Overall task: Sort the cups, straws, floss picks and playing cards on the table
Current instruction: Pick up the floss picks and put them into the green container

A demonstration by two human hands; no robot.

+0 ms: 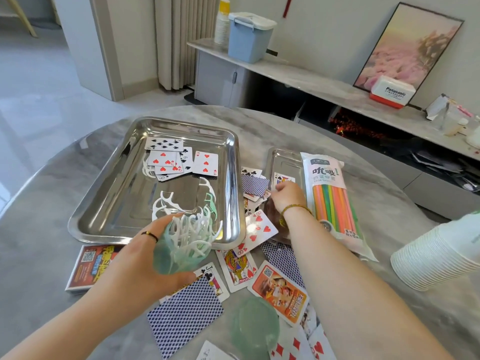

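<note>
The left hand [140, 258] grips a green cup [166, 258] crammed with floss picks [192, 229] (tilted over the large tray [109, 203]). The right hand [291, 197] touches a card [283, 178] in the small tray [283, 157], grip unclear.

Place: home, living rm by the look of it.
Wall unit: long low cabinet [285, 71] w/ pale marble-look top ran along the far wall, TV-stand type.
Decor: framed pic [410, 48] of pink flowers stood on the cabinet top, leaned against the wall.
Drapes: beige floor-length curtain [179, 40] hung at the back.
Floor: glossy pale tiles [39, 87], open doorway area on the left.
Clutter: blue lidded bin [246, 37] and Panasonic box [392, 92] sat on the cabinet, household stuff.
Table: round, grey marble-look top [52, 203], dining type.
</note>
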